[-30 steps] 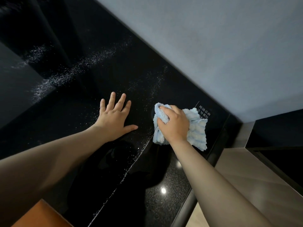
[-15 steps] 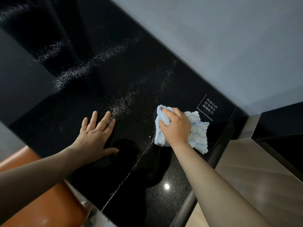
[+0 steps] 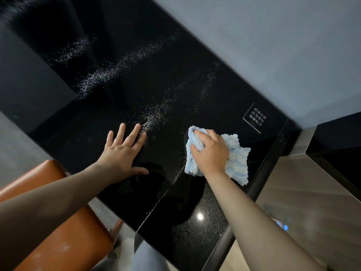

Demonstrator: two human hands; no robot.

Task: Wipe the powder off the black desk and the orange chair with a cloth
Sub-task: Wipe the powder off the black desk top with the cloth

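The glossy black desk (image 3: 175, 79) fills the middle of the view. White powder (image 3: 101, 77) lies in streaks across its far half, and a thin powder line (image 3: 156, 204) runs toward the near edge. My right hand (image 3: 210, 152) grips a light blue cloth (image 3: 237, 163) and presses it on the desk at the right. Fingers spread, my left hand (image 3: 123, 151) rests flat on the desk, its fingertips at a powder patch (image 3: 152, 120). The orange chair (image 3: 64, 231) sits below the desk's near-left edge, partly hidden by my left arm.
A grey wall (image 3: 273, 45) borders the desk's far right side. A small white-lettered sign (image 3: 256, 118) is on the desk's right corner. A pale wooden surface (image 3: 304, 192) lies to the right beyond the desk's dark rim.
The view pulled back, so the orange chair came into sight. My left hand slid toward the near edge, away from the powder. The right hand and cloth stayed at nearly the same spot.
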